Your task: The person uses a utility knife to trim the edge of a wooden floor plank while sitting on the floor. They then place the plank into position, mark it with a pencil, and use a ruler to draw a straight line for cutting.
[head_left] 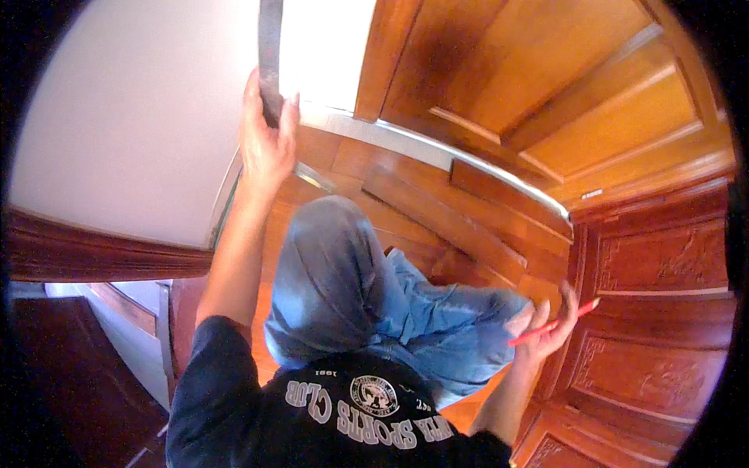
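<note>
My left hand [268, 139] is closed on a long flat grey metal bar [269, 47], held upward along the edge of the white wall [133, 125], beside a bright opening [320, 51]. My right hand [546, 327] holds a red pencil [577, 310] between its fingers, over my jean-covered right leg [445, 327]. My left knee [324, 242] is raised between my arms.
A loose wooden plank [441, 214] lies on the wooden floor [328, 148]. A panelled wooden door [499, 70] stands at upper right, carved red-brown panels [655, 249] at right. Dark wood trim [101, 249] runs along the lower left, above a dark surface [94, 359].
</note>
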Available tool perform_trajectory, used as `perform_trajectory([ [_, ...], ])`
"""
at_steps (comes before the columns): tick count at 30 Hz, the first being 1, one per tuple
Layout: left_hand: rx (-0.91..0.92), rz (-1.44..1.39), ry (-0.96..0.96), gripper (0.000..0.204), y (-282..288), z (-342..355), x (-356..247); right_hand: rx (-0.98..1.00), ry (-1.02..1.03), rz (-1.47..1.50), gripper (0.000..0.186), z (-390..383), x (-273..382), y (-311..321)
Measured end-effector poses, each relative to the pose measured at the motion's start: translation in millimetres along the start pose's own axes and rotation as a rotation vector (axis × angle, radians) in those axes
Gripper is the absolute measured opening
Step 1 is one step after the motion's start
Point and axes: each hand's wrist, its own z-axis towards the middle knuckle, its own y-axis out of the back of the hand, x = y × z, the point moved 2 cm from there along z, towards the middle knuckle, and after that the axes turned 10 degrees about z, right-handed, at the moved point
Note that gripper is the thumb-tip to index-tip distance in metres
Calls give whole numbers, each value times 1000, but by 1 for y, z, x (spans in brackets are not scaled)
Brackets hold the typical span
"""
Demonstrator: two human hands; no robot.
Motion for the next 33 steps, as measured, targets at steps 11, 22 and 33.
perform_trajectory([
  [11, 853, 603, 346, 63, -153, -130, 232, -113, -504, -140, 52, -117, -122, 38],
  [22, 810, 665, 123, 59, -186, -118, 236, -71, -566, -235, 58, -109, -159, 53],
  [33, 683, 633, -97, 48, -192, -125, 250, 17, -534, -316, 48, -77, -126, 18],
])
